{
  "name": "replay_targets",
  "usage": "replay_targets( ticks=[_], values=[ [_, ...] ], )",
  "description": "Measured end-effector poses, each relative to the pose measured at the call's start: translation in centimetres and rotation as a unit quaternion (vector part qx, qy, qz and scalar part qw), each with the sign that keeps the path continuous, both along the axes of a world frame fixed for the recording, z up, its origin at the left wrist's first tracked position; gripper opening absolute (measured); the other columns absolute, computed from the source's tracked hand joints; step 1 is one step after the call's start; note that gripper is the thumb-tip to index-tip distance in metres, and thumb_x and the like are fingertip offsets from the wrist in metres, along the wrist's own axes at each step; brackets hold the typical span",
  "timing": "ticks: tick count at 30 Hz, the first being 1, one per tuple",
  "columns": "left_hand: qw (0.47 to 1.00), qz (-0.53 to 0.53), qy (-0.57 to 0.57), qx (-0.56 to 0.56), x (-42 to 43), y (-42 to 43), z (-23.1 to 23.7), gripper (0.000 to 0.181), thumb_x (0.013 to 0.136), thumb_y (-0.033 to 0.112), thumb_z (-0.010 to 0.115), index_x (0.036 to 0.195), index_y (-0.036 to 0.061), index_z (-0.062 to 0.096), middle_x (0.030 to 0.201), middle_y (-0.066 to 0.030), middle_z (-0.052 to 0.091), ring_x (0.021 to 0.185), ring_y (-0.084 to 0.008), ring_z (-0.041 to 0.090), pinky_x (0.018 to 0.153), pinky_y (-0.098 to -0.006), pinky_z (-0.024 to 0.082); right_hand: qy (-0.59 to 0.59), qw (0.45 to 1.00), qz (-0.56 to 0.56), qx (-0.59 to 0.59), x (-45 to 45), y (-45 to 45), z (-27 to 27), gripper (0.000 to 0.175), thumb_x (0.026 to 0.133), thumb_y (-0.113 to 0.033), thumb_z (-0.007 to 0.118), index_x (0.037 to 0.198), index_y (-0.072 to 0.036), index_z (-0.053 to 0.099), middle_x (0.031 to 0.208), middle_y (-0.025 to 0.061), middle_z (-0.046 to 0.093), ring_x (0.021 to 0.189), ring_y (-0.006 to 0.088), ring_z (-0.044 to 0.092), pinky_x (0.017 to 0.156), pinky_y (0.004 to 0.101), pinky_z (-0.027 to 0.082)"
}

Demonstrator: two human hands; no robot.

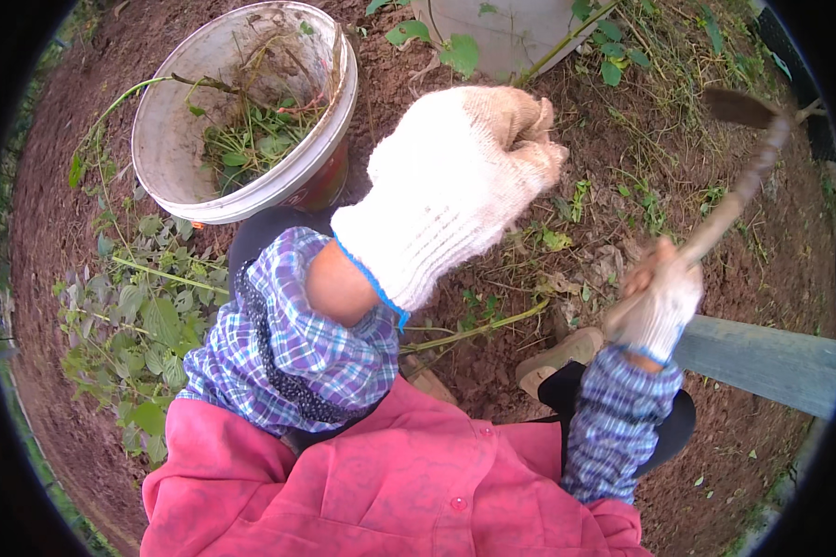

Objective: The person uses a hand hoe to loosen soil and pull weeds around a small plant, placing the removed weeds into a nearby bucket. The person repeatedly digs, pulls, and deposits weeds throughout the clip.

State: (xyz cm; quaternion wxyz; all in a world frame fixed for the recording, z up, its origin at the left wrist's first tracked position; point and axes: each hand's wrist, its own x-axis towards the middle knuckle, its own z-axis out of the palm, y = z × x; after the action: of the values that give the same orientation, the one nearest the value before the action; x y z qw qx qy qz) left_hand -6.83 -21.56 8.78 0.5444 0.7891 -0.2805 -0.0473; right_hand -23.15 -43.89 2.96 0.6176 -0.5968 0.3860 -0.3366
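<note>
My left hand (460, 181), in a white knitted glove with a brownish palm, is raised in front of me with its fingers curled; whether anything lies inside them is hidden. My right hand (658, 299), gloved alike, grips the wooden handle of a small hoe (728, 202). The hoe's dark metal blade (738, 108) is up at the right, slightly blurred. A white plastic bucket (171, 139) stands tilted at the upper left, with pulled green weeds (258, 143) and stems inside. Below my hands lies reddish-brown soil with scattered weeds and a long green stem (488, 326).
A second pale container (508, 35) stands at the top behind leafy stems. Leafy plants (153, 320) are at the left below the bucket. A grey-blue plank (766, 358) lies at the right. My shoe (561, 362) rests on the soil near my right arm.
</note>
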Motion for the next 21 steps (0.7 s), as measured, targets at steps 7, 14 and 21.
replay_targets(
  ticks=[7,14,21],
  values=[
    [0.999,-0.001,0.039,0.033,-0.5,-0.3,0.7,0.028,0.078,0.029,0.065,0.094,0.0061,0.068,0.084,-0.0187,0.066,0.081,-0.0329,0.066,0.072,-0.0403,0.052,0.541,0.738,0.317,0.252,-1.4,7.6,-12.9,0.023,0.088,-0.023,0.061,0.095,-0.002,0.054,0.071,0.007,0.056,0.057,0.0171,0.056,0.048,0.0327,0.049],
    [0.999,-0.001,0.019,0.051,0.2,0.5,0.5,0.035,0.08,0.033,0.062,0.099,0.0044,0.068,0.086,-0.0178,0.066,0.085,-0.0347,0.065,0.076,-0.0403,0.051,0.379,0.801,0.152,0.438,-8.1,12.5,-8.4,0.01,0.086,-0.011,0.054,0.082,-0.003,0.05,0.055,0.005,0.046,0.035,0.0169,0.04,0.031,0.0341,0.032],
    [0.999,-0.007,0.016,0.039,-0.1,0.4,-0.2,0.034,0.079,0.031,0.064,0.101,0.0052,0.068,0.091,-0.0175,0.067,0.088,-0.0327,0.066,0.078,-0.0387,0.052,0.125,0.968,0.099,0.193,-4.6,8.4,-1.2,0.017,0.084,-0.014,0.069,0.078,-0.006,0.056,0.059,-0.0003,0.054,0.039,0.0083,0.047,0.031,0.021,0.04]
  ],
)
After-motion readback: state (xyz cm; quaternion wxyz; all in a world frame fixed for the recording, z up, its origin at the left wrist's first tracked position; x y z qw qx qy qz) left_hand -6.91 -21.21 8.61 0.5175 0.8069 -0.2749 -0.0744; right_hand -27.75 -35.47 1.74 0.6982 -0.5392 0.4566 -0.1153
